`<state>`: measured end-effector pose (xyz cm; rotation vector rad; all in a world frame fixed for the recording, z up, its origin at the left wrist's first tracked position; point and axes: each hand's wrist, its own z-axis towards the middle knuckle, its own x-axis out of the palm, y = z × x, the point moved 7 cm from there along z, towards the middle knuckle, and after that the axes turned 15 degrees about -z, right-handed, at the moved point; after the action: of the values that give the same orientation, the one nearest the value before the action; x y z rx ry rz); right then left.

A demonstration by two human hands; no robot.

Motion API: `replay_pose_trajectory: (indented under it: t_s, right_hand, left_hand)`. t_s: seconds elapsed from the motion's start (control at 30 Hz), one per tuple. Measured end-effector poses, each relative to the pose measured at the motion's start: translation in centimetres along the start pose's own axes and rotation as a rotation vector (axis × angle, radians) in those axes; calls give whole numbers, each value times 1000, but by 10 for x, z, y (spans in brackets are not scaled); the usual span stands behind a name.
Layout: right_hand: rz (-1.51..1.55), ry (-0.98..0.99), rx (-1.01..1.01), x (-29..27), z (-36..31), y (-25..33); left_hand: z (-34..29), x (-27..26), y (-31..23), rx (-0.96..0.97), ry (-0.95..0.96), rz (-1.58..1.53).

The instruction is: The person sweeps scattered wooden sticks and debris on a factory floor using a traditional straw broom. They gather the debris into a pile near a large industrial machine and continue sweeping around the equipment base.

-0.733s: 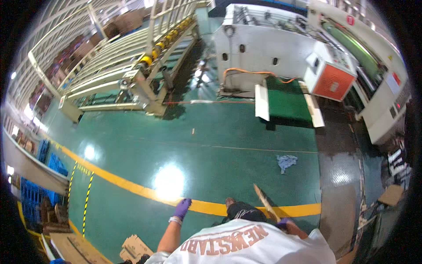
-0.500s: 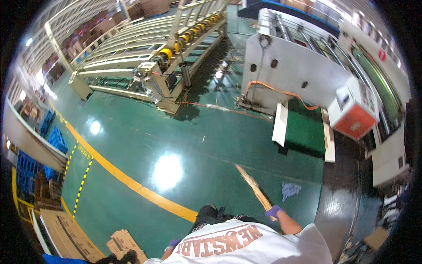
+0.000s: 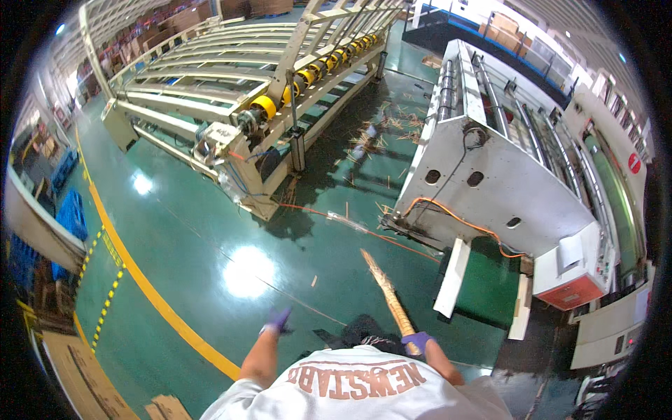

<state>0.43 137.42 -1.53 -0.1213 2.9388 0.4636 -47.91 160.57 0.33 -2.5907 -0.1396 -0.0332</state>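
Observation:
My right hand (image 3: 418, 342), in a purple glove, is closed round the near end of a tan straw broom (image 3: 386, 290). The broom slants forward and slightly left over the green floor, its frayed far tip pointing toward the machines. Bands cross its shaft close to my grip. Off to the left, my left hand (image 3: 278, 320), also gloved in purple, hangs over the floor with its fingers out. It holds nothing that I can see.
Ahead left stands a cream roller frame (image 3: 231, 143) with yellow wheels. A grey machine (image 3: 483, 178) is ahead right, with an orange cable (image 3: 458, 222) on its side. Straw bits (image 3: 392, 129) litter the floor between them. A yellow line (image 3: 157, 297) and flattened cardboard (image 3: 84, 381) lie left.
The view has shifted forward, bringing the machines nearer. My left hand has come up from beside my body and swung out ahead. The broom stays in my right hand, now pointing further forward.

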Motion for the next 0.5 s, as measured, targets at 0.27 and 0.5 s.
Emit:
replay_pose_trajectory:
  t_s: [0.27,0.5]
  right_hand:
    - [-455,-19,28,-100,158,186]
    - [-146,88,-14,-110,182,459]
  left_hand:
    - [95,232,-341,380,464,101]
    - [248,69,-268,119,69,1027]
